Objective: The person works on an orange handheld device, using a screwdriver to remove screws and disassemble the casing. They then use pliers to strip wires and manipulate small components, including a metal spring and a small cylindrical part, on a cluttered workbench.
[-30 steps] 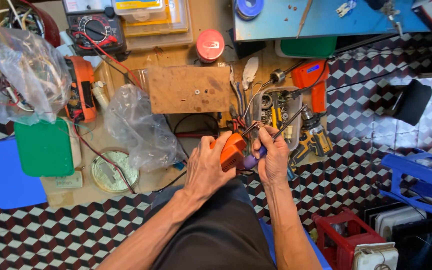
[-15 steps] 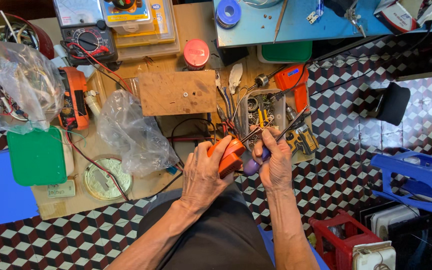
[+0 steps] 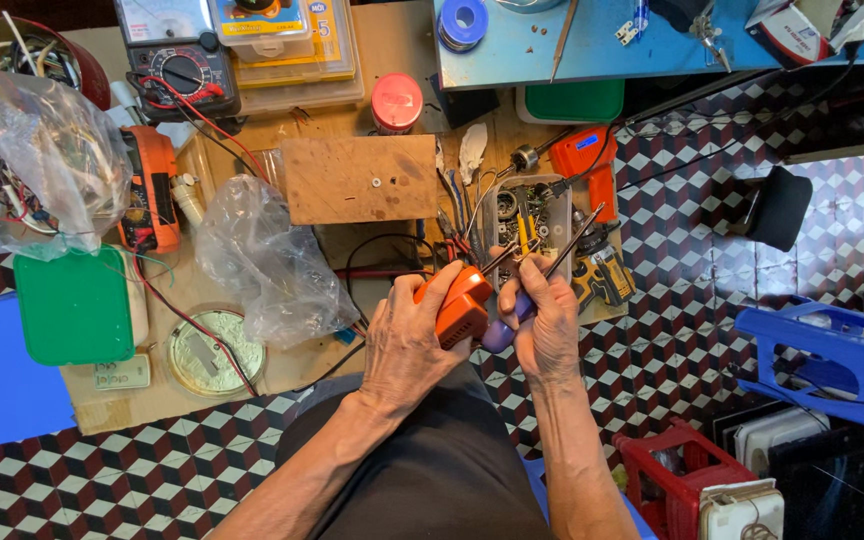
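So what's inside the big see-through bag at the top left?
The clear plastic bag holds a tangle of thin wires, red and pale ones showing through. The crinkled, shiny plastic hides whatever lies deeper in it, and what it rests on.

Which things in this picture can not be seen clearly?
Head view:
- Orange device: the left hand covers most of it.
- Tool tip: too small to tell.
- Tool handle: wrapped by the right hand.
- Multimeter: top cut by the edge.
- Plastic bag contents: blurred by the film.
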